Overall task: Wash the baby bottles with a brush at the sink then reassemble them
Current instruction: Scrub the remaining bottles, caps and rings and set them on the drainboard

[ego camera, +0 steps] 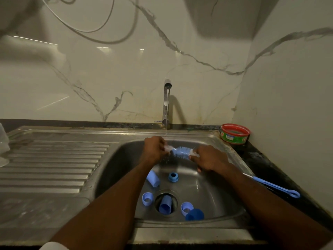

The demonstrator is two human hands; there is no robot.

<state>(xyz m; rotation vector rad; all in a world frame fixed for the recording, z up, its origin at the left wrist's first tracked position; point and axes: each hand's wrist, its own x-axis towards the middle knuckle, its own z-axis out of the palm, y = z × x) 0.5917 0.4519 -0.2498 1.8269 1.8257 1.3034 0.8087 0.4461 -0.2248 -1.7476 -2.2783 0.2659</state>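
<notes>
Both forearms reach over the sink (pixel 212 141). Under the running tap (pixel 167 103), the left hand (pixel 155 147) pinches the brush (pixel 181 152) tip; the right hand (pixel 210 158) grips its other end. Blue bottle parts (pixel 153 178) lie in the sink's basin.

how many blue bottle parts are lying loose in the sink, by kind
caps: 3
rings: 3
total: 6
</notes>
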